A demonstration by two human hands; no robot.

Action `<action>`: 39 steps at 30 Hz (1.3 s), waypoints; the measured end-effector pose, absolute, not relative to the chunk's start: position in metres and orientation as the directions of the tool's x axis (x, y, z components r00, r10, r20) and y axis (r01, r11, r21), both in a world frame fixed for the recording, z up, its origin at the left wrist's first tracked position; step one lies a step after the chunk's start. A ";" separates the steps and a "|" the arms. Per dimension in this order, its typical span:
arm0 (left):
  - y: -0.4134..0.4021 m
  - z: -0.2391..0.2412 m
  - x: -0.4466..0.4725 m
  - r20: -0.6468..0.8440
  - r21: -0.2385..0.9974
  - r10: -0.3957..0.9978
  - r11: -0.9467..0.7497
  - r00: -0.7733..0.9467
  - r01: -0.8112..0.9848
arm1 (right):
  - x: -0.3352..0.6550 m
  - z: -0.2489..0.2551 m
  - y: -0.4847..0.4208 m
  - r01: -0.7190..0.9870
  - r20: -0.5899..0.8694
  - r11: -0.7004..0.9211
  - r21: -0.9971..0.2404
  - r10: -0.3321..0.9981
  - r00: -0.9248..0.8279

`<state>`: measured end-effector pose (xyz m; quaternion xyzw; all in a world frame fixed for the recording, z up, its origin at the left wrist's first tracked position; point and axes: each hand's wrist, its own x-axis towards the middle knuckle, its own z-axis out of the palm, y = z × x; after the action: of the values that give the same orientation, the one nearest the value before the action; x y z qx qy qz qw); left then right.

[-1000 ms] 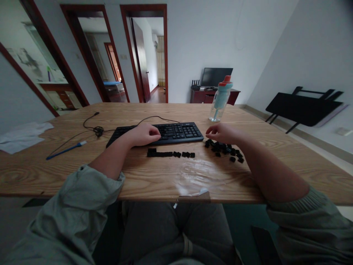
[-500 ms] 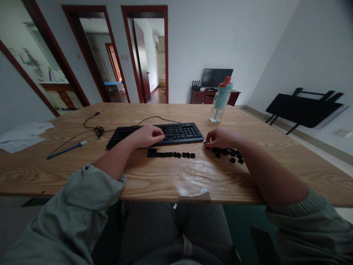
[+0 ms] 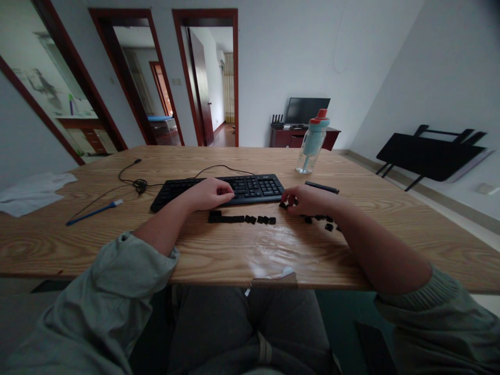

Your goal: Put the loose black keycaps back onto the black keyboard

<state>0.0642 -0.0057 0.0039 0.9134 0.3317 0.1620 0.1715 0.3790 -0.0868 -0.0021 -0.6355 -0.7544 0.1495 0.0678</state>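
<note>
A black keyboard (image 3: 258, 186) lies across the middle of the wooden table (image 3: 219, 250). My left hand (image 3: 209, 193) rests curled on its front edge, fingers closed with nothing seen in them. In front of the keyboard runs a short row of black keycaps (image 3: 242, 219). A loose heap of keycaps (image 3: 326, 221) lies to the right, partly hidden by my right hand (image 3: 307, 200). That hand is closed in a pinch on a small black keycap (image 3: 284, 205) just off the keyboard's right corner.
A long black key or bar (image 3: 322, 187) lies right of the keyboard. A clear bottle with a blue and red lid (image 3: 312, 140) stands behind it. The keyboard cable (image 3: 135, 182), a blue pen (image 3: 94, 212) and a white cloth (image 3: 31, 192) lie at left.
My right hand has slid left from the keycap heap toward the keyboard's right corner, closing on a keycap and uncovering the long black bar. My left hand has stayed put.
</note>
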 end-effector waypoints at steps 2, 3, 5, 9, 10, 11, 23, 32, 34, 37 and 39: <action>-0.006 0.003 0.065 0.197 0.418 0.654 -0.730 0.730 0.541 | 0.377 -0.002 -0.086 0.891 -0.079 0.178 -0.417 0.970 -0.231; -0.008 0.003 0.067 0.210 0.420 0.650 -0.735 0.731 0.533 | 0.375 -0.002 -0.085 0.845 -0.065 0.205 -0.494 0.960 -0.271; -0.014 0.003 0.073 0.250 0.431 0.628 -0.754 0.737 0.496 | 0.368 -0.002 -0.085 0.710 -0.008 0.263 -0.653 0.935 -0.354; -0.034 0.004 0.093 0.352 0.437 0.512 -0.830 0.783 0.346 | 0.349 -0.003 -0.087 0.488 0.059 0.270 -0.830 0.912 -0.406; -0.039 0.004 0.098 0.372 0.435 0.484 -0.845 0.792 0.312 | 0.344 -0.003 -0.088 0.461 0.059 0.262 -0.848 0.910 -0.411; -0.042 0.004 0.102 0.391 0.430 0.462 -0.856 0.796 0.286 | 0.340 -0.004 -0.089 0.437 0.061 0.258 -0.862 0.908 -0.415; -0.045 0.002 0.106 0.421 0.394 0.470 -0.865 0.776 0.310 | 0.326 -0.010 -0.088 0.308 0.115 0.239 -0.921 0.921 -0.371; -0.045 0.002 0.106 0.466 0.340 0.407 -0.902 0.786 0.265 | 0.318 -0.009 -0.091 0.291 0.158 0.258 -0.921 0.932 -0.326; -0.044 0.004 0.105 0.465 0.356 0.410 -0.898 0.785 0.258 | 0.318 -0.009 -0.092 0.323 0.154 0.259 -0.910 0.936 -0.315; -0.031 0.012 0.087 0.453 0.410 0.520 -0.843 0.725 0.349 | 0.325 -0.010 -0.091 0.401 0.165 0.284 -0.871 0.937 -0.307; -0.015 0.019 0.060 0.425 0.460 0.665 -0.743 0.615 0.486 | 0.335 -0.012 -0.088 0.465 0.188 0.311 -0.829 0.938 -0.292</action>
<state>0.0603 -0.0147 0.0192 0.8857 0.3248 0.2953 0.1512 0.3347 -0.0882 -0.0124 -0.4804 -0.7298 0.3370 0.3508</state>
